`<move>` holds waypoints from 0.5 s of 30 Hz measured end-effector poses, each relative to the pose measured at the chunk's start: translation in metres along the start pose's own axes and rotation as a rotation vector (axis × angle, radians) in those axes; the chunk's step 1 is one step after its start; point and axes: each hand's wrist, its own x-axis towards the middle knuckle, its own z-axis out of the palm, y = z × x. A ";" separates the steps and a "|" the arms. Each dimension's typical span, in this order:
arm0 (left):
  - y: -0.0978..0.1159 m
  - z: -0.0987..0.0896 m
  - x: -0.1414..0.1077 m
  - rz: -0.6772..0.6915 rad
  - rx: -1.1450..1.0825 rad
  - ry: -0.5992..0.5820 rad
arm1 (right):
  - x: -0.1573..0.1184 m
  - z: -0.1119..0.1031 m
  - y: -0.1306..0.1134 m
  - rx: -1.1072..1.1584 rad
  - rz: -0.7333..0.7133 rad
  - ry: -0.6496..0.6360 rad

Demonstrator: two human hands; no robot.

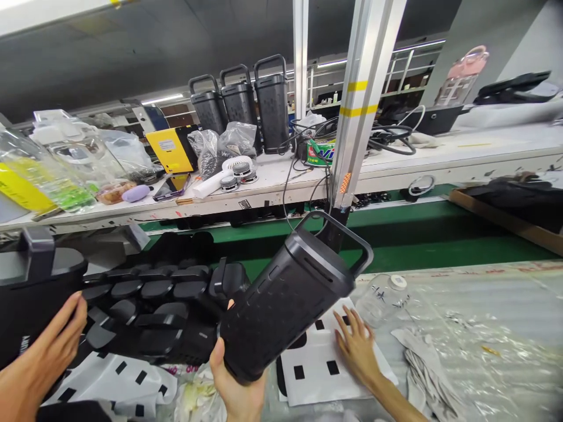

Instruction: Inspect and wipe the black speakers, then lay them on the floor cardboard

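Note:
My left hand (240,381) is wrapped round the lower end of a black oblong device with a carry handle (285,305), held tilted with the handle up to the right. Its exact kind is not clear. My right hand (358,351) lies with fingers spread on a white sheet with black square pads (308,375). Whether a fingertip touches a pad cannot be made out. Beside that hand stand a clear plastic jar with a white lid (382,302) and crumpled grey-white gloves (428,375).
At far left a co-worker's hand (57,346) holds another black device (35,293). Several black units (158,287) crowd the left of the bench. A second padded sheet (114,381) lies below them. A metal post (365,88) rises from the shelf (272,187), where three handled devices (272,111) stand.

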 end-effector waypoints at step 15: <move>-0.054 -0.061 0.073 -0.173 0.681 -0.122 | -0.021 -0.090 0.038 0.203 0.492 0.392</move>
